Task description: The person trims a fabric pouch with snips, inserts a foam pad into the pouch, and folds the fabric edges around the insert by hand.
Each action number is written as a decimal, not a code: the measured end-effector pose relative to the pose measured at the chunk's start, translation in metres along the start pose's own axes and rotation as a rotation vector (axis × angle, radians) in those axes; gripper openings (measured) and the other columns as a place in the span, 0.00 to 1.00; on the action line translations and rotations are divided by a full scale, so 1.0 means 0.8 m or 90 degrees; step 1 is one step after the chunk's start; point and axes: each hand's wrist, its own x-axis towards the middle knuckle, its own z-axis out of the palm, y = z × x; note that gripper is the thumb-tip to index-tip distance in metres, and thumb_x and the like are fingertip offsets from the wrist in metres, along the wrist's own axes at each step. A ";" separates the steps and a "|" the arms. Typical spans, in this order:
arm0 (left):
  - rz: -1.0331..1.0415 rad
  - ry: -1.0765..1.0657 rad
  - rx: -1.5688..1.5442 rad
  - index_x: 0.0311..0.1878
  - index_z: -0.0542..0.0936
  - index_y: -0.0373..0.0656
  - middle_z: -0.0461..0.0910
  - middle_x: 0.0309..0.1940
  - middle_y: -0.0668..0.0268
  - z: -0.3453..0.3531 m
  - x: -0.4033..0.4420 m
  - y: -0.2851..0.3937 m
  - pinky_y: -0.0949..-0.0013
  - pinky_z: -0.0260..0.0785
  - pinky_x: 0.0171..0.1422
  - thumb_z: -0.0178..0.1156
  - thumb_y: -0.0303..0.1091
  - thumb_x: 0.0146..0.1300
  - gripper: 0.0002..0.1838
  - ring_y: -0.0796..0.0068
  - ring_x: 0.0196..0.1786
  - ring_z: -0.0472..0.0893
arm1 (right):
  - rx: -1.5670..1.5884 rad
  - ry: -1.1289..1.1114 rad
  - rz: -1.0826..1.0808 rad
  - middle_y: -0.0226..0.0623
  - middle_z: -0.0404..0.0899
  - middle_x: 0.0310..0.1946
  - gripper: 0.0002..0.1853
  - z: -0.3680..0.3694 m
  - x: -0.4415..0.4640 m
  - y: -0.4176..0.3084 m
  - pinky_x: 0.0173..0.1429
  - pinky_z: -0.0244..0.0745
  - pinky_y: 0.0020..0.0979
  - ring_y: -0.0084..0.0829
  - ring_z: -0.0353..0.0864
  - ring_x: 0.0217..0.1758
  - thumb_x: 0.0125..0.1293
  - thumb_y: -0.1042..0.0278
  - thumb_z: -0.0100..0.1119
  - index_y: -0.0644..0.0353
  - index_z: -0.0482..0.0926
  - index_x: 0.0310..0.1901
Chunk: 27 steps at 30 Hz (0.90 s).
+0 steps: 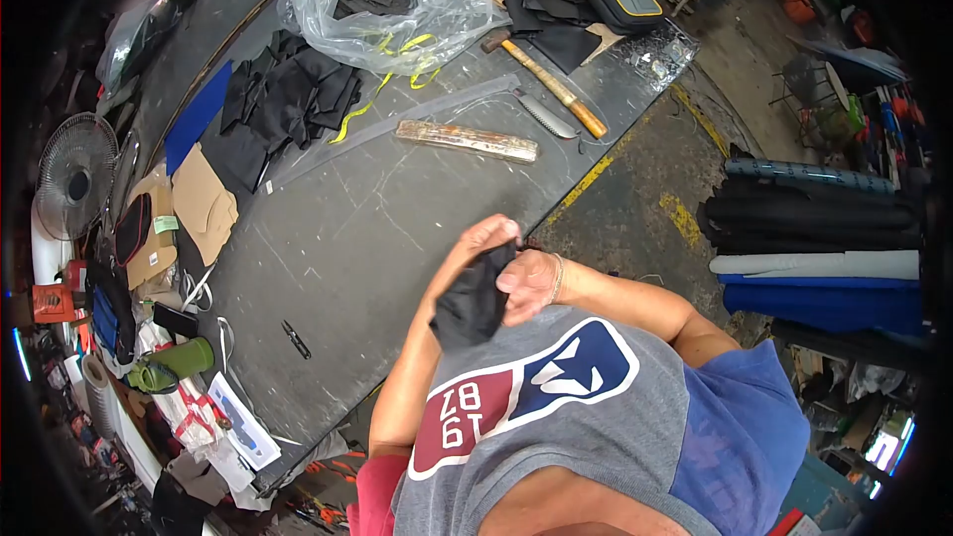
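A piece of black fabric (471, 306) hangs between my two hands, close to my chest at the table's near edge. My left hand (488, 234) is closed on its upper edge, with most of the fingers hidden behind the cloth. On the other side, my right hand (530, 284) pinches the fabric's right edge between thumb and fingers. The grey table (338, 268) lies beyond them. A worn flat bar (467, 140) rests on it ahead of my hands. Farther off are a knife-like tool with a textured handle (546, 115) and a wooden-handled hammer (556, 87).
Black fabric pieces (288, 99) lie heaped beside a clear plastic bag (437, 25) and a yellow tape (359, 111). A small black tool (296, 339) lies at left, near a green bottle (179, 365) and a fan (79, 177). Fabric rolls (814, 218) are stacked at right.
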 end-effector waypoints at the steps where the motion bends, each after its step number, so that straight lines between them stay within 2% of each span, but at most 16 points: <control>1: -0.027 -0.087 0.030 0.38 0.77 0.43 0.74 0.32 0.75 -0.012 0.015 -0.017 0.75 0.67 0.47 0.57 0.47 0.79 0.18 0.86 0.39 0.72 | 0.023 -0.220 0.063 0.50 0.84 0.52 0.27 -0.028 0.012 0.004 0.22 0.71 0.29 0.32 0.81 0.26 0.66 0.65 0.69 0.69 0.75 0.64; 3: -0.086 -0.116 0.008 0.39 0.79 0.41 0.75 0.33 0.74 -0.005 0.008 -0.007 0.74 0.67 0.50 0.57 0.48 0.79 0.19 0.84 0.39 0.73 | 0.013 -0.169 -0.034 0.50 0.80 0.61 0.29 0.017 0.011 0.010 0.38 0.85 0.47 0.42 0.87 0.49 0.68 0.63 0.69 0.65 0.74 0.67; 7: -0.048 -0.069 -0.003 0.43 0.80 0.42 0.77 0.35 0.72 -0.005 0.001 0.006 0.72 0.69 0.51 0.56 0.48 0.79 0.18 0.81 0.41 0.74 | -0.035 -0.099 -0.034 0.50 0.83 0.55 0.27 0.010 0.000 0.004 0.46 0.82 0.41 0.43 0.87 0.49 0.64 0.47 0.67 0.64 0.80 0.54; 8: -0.029 0.034 -0.060 0.45 0.79 0.41 0.78 0.36 0.71 -0.006 -0.002 0.003 0.72 0.69 0.51 0.56 0.47 0.80 0.17 0.80 0.42 0.75 | -0.082 -0.038 -0.025 0.50 0.84 0.53 0.28 0.005 -0.007 -0.002 0.48 0.81 0.39 0.43 0.87 0.49 0.63 0.43 0.66 0.64 0.82 0.50; 9: -0.009 0.137 -0.116 0.47 0.79 0.41 0.79 0.38 0.70 -0.008 -0.004 -0.002 0.72 0.70 0.52 0.55 0.46 0.80 0.16 0.80 0.42 0.76 | -0.155 0.039 -0.014 0.50 0.85 0.52 0.30 0.002 -0.015 -0.008 0.49 0.80 0.38 0.43 0.88 0.49 0.62 0.39 0.66 0.64 0.84 0.47; 11: -0.012 0.357 0.020 0.50 0.77 0.42 0.80 0.41 0.68 -0.037 -0.015 -0.002 0.71 0.72 0.51 0.54 0.45 0.81 0.15 0.78 0.42 0.78 | -0.383 0.231 0.035 0.50 0.86 0.49 0.34 0.002 -0.029 -0.025 0.53 0.79 0.35 0.44 0.88 0.49 0.60 0.31 0.65 0.63 0.87 0.40; 13: 0.127 0.474 -0.131 0.49 0.78 0.44 0.80 0.40 0.67 -0.068 -0.030 -0.012 0.71 0.73 0.51 0.53 0.45 0.82 0.14 0.77 0.42 0.79 | -0.641 0.420 0.127 0.50 0.88 0.46 0.39 0.017 -0.041 -0.042 0.57 0.77 0.32 0.44 0.88 0.49 0.58 0.23 0.64 0.63 0.90 0.34; 15: 0.247 0.391 -0.175 0.48 0.78 0.44 0.79 0.38 0.69 -0.061 -0.051 0.015 0.70 0.74 0.51 0.53 0.47 0.82 0.15 0.77 0.42 0.79 | -0.793 0.579 0.153 0.51 0.89 0.43 0.46 0.046 -0.043 -0.048 0.64 0.73 0.29 0.44 0.87 0.55 0.52 0.13 0.61 0.60 0.92 0.27; 16: 0.233 0.378 -0.156 0.48 0.79 0.43 0.80 0.39 0.69 -0.053 -0.058 0.027 0.72 0.72 0.51 0.56 0.42 0.80 0.12 0.79 0.43 0.78 | -0.800 0.586 0.169 0.51 0.89 0.42 0.46 0.044 -0.042 -0.048 0.67 0.72 0.31 0.43 0.85 0.57 0.52 0.12 0.60 0.60 0.92 0.29; 18: 0.151 0.353 0.051 0.49 0.79 0.42 0.81 0.41 0.69 -0.037 -0.066 0.041 0.72 0.72 0.53 0.59 0.39 0.78 0.10 0.80 0.44 0.78 | -0.813 0.600 0.198 0.52 0.89 0.42 0.48 0.033 -0.039 -0.047 0.72 0.69 0.34 0.43 0.82 0.63 0.51 0.10 0.57 0.59 0.93 0.33; 20: 0.114 0.341 0.206 0.50 0.81 0.41 0.82 0.42 0.69 -0.026 -0.066 0.033 0.73 0.70 0.57 0.63 0.34 0.75 0.08 0.82 0.45 0.77 | -0.836 0.525 0.163 0.54 0.88 0.47 0.51 0.012 -0.024 -0.040 0.72 0.69 0.37 0.45 0.82 0.63 0.51 0.08 0.54 0.60 0.93 0.36; 21: 0.102 0.376 0.355 0.51 0.81 0.40 0.82 0.42 0.70 -0.024 -0.068 0.032 0.70 0.71 0.58 0.65 0.35 0.73 0.10 0.79 0.46 0.78 | -0.849 0.521 0.169 0.52 0.87 0.49 0.52 0.008 -0.022 -0.037 0.70 0.70 0.38 0.43 0.83 0.60 0.53 0.08 0.53 0.61 0.91 0.41; 23: 0.059 0.440 0.356 0.50 0.81 0.41 0.81 0.42 0.69 -0.020 -0.067 0.033 0.68 0.70 0.60 0.59 0.45 0.78 0.15 0.77 0.49 0.77 | -0.875 0.514 0.181 0.46 0.86 0.52 0.54 0.000 -0.017 -0.032 0.68 0.73 0.40 0.39 0.84 0.53 0.55 0.09 0.51 0.62 0.88 0.51; 24: 0.052 0.437 0.296 0.49 0.81 0.40 0.80 0.42 0.68 -0.025 -0.067 0.028 0.67 0.70 0.59 0.57 0.48 0.79 0.18 0.77 0.48 0.77 | -0.862 0.495 0.145 0.43 0.86 0.52 0.53 0.018 -0.015 -0.034 0.64 0.76 0.39 0.36 0.84 0.51 0.57 0.11 0.53 0.62 0.87 0.54; 26: 0.037 0.433 0.174 0.47 0.81 0.38 0.80 0.42 0.67 -0.044 -0.068 0.007 0.67 0.70 0.58 0.52 0.55 0.80 0.25 0.75 0.47 0.77 | -0.838 0.476 0.067 0.38 0.85 0.49 0.43 0.058 -0.009 -0.036 0.52 0.80 0.33 0.29 0.83 0.44 0.62 0.24 0.61 0.62 0.84 0.59; 27: -0.012 0.439 0.192 0.46 0.81 0.37 0.80 0.41 0.67 -0.052 -0.071 -0.002 0.67 0.70 0.56 0.51 0.57 0.80 0.28 0.74 0.46 0.77 | -0.825 0.477 0.022 0.34 0.85 0.46 0.36 0.079 -0.007 -0.037 0.44 0.81 0.29 0.25 0.83 0.39 0.64 0.35 0.67 0.62 0.82 0.60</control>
